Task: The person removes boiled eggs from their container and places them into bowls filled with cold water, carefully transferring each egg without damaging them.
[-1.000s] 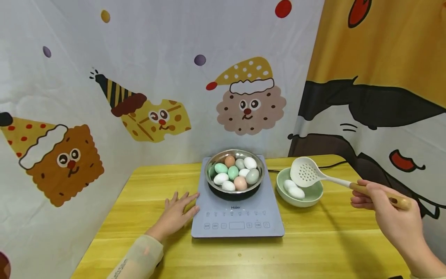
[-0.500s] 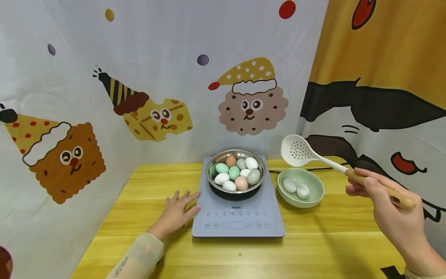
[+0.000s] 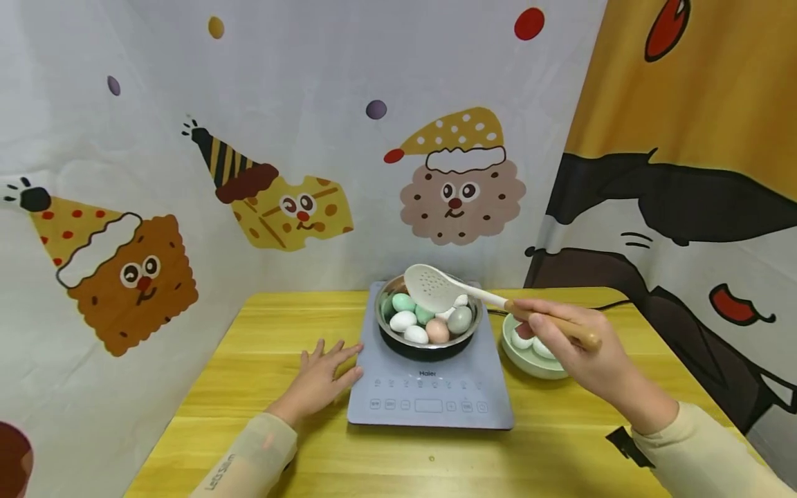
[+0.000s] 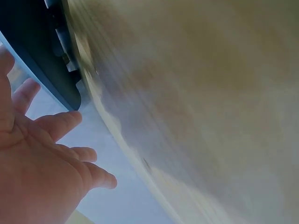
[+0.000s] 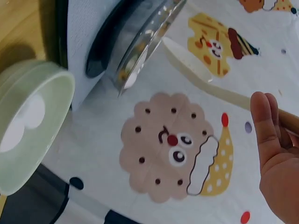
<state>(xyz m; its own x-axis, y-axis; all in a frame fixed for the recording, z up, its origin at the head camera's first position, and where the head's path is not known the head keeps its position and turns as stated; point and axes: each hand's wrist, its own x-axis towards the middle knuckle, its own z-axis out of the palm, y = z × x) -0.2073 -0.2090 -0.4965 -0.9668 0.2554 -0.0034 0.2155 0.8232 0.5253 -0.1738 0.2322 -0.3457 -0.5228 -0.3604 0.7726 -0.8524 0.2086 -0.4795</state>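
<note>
My right hand (image 3: 588,346) grips the wooden handle of a white slotted skimmer (image 3: 432,288), whose head hangs over the far part of a steel pan (image 3: 381,325). In the right wrist view the skimmer (image 5: 189,63) stands apart from the pan's rim. Several eggs (image 3: 438,330), white, green, grey and pinkish, lie in the pan; the skimmer covers some. The pan sits on a pale blue induction cooker (image 3: 429,394). With fingers spread, my left hand (image 3: 317,380) touches the cooker's left edge. A light green bowl (image 3: 532,365) with two white eggs (image 3: 543,348) is partly behind my right hand.
The cooker and bowl stand on a yellow wood-grain table (image 3: 311,456). A curtain with cartoon prints (image 3: 463,200) hangs right behind the table. A black cord (image 3: 613,304) runs along the back, right of the cooker.
My right hand has lifted the skimmer off the green bowl, leaving two eggs there, and carried it left over the pan. My left hand stays at the cooker's edge.
</note>
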